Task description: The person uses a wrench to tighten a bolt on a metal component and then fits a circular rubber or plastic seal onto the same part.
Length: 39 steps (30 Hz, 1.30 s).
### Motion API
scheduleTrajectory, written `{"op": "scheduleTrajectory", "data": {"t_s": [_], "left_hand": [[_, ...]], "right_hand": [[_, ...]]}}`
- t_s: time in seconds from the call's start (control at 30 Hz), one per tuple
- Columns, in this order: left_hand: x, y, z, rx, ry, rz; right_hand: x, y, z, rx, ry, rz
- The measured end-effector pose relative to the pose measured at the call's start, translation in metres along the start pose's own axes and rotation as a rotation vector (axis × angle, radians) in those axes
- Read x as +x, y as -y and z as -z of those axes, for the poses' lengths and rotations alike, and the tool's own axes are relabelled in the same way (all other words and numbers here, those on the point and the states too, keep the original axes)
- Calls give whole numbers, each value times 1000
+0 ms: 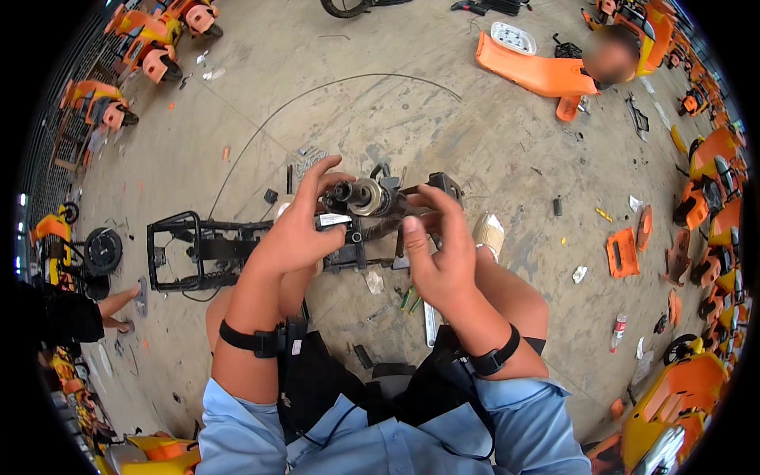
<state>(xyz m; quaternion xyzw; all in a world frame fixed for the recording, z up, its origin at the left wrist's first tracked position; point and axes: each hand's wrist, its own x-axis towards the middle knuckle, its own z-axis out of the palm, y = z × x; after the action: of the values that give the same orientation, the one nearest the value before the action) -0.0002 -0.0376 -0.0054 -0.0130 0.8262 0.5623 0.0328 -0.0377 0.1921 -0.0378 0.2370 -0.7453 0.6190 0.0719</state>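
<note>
A black metal vehicle frame (237, 245) lies on the concrete floor between my legs, its rack-like end to the left. At its near end a greasy steering head tube (368, 196) with a metal ring nut points up between my hands. My left hand (293, 229) is at the tube's left side, fingers curved and apart from the thumb. On the other side, my right hand (447, 257) has its thumb and index finger apart; some fingers are partly hidden behind. Neither hand visibly grips anything. A silver wrench-like tool (430, 324) lies below my right hand.
A long thin cable (317, 87) arcs across the floor ahead. Orange body panels (530, 71) lie at upper right near a person. Orange scooters (704, 190) line the right side. At left are a wheel (103, 250) and another person's leg (119, 305). A bottle (618, 332) lies right.
</note>
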Motion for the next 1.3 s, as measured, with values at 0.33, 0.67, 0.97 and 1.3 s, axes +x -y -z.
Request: {"op": "scheduleTrajectory", "data": {"t_s": [0.33,0.67,0.97,1.3], "left_hand": [[-21,31,-17,386,-344,212],[-120,-40,-24,-50,-797,-133],[-260,-84,-27,55,-475,-317],[-415,28,-10,-474,-887,-108]], "right_hand": [[11,-27,43,198,-381,-312],[-54,-81,78,321,-679,-488],[-107,-69,66,303,-551,-578],[-99,-43,35,348,-413,-492]]}}
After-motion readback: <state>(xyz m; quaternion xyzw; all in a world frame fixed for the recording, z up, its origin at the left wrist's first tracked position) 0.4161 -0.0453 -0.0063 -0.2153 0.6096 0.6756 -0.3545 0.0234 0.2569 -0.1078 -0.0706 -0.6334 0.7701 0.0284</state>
